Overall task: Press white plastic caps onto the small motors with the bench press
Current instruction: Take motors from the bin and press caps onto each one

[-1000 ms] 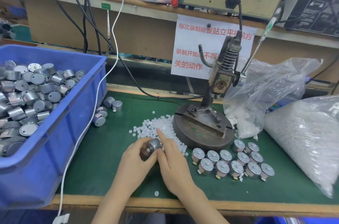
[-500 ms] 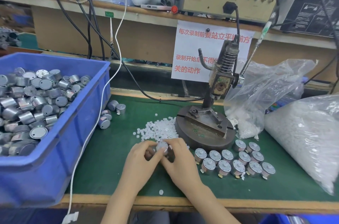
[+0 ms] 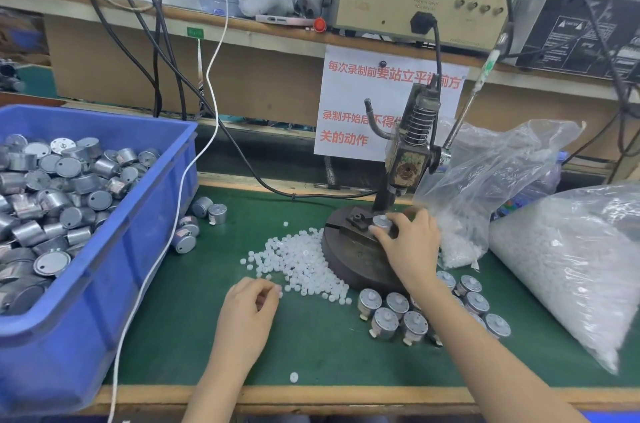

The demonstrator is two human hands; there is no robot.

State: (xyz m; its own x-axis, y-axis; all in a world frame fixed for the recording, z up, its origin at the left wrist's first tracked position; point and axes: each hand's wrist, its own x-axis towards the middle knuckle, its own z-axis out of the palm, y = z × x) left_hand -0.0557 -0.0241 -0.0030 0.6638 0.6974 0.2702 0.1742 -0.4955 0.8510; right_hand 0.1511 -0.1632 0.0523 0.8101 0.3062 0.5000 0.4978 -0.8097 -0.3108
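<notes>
We see bright, even overhead light, soft shadows on the tabletop [image 3: 329, 360], glare on the bag [image 3: 575, 270], bowed edges.

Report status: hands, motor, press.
Right hand grips motor on press base. Left hand curled at cap pile, hold unclear. Nothing in the way.

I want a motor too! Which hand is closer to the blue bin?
Left. The left hand sits at the caps, right of the blue bin; the right hand grips a motor on the press, farther.

Blue bin [image 3: 145, 249], green mat [image 3: 207, 336], white caps [image 3: 301, 263], silver motors [image 3: 384, 322].
</notes>
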